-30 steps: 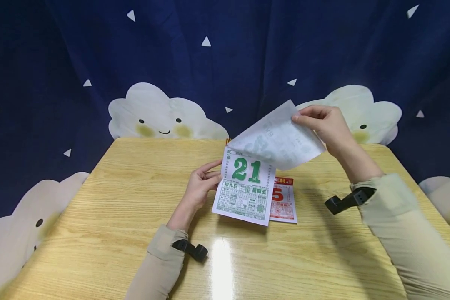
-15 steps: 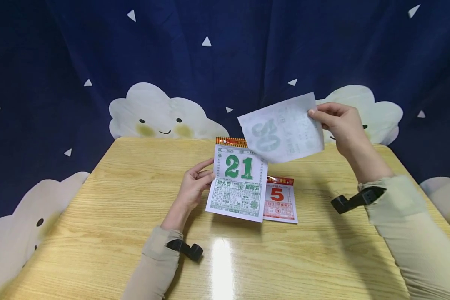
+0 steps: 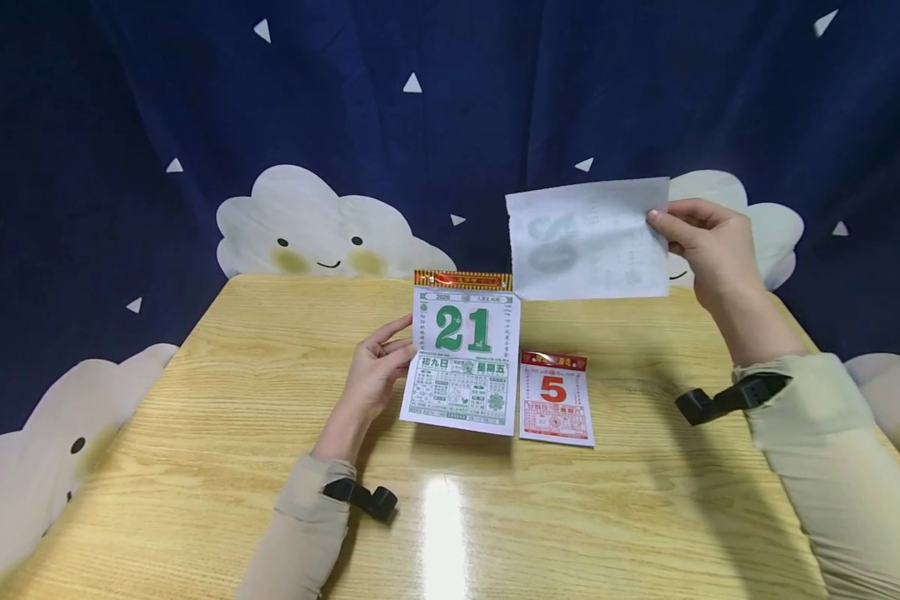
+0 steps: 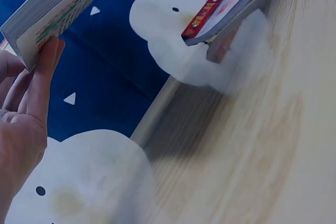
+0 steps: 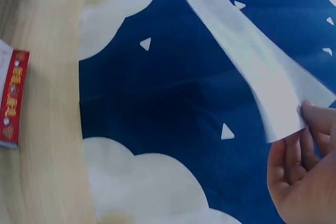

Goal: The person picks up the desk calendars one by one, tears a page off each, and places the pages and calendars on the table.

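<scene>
nearest the person, the wooden table [image 3: 217,467] shows a bright glare patch on its front part, and both sleeves reach in over it, each with a black wrist camera strapped on. a little further in, the left hand [image 3: 371,375] grasps the left edge of the big calendar [image 3: 461,358], which shows a green 21; its fingers lie along the block's side, as the left wrist view also shows, with the fingers [image 4: 39,85] pressed against the thick stack of pages. the calendar's far end is propped up off the table. just beside it on the right lies a small calendar [image 3: 554,398] with a red 5, flat on the table and touched by neither hand. further off and higher, the right hand [image 3: 708,242] pinches the right edge of a loose torn page [image 3: 588,240], held up in the air above the table's far edge and apart from the big calendar; faint print shows through its back. behind everything hangs a dark blue curtain [image 3: 450,100] with white clouds and small triangles.
</scene>
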Motion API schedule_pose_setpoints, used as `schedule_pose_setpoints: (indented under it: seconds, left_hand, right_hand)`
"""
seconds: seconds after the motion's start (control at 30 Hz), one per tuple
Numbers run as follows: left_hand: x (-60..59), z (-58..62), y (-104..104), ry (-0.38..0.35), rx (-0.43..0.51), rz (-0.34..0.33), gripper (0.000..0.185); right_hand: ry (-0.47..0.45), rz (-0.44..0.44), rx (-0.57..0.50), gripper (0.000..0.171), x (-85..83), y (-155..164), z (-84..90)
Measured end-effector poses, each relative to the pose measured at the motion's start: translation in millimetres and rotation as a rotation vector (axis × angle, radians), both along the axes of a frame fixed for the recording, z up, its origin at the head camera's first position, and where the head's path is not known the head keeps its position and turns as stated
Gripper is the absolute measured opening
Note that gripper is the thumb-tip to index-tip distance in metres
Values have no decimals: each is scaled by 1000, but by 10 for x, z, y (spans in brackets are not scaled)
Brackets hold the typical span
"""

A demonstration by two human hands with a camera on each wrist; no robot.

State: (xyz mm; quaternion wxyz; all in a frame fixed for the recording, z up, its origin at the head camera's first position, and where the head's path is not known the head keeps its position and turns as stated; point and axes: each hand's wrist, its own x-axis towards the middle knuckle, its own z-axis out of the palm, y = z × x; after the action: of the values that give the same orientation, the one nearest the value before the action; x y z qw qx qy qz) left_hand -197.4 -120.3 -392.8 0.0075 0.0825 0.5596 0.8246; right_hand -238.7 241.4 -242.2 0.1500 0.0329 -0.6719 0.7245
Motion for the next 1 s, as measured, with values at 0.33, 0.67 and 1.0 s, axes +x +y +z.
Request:
schedule_pose_setpoints:
  seconds: [0.33,0.67,1.0]
  left_hand:
    - [4,-2,-61,-5,8,3,50]
    - [7,-73,-243,-56,58,72,46]
    - [-19,-43,-343,-91,12,81,51]
  right_hand:
    - [4,-76,2,10,-15,63,-48]
    - [19,-155,-38,10,-25,123,-101]
    - [6,-193,33,9,-40,17,-200]
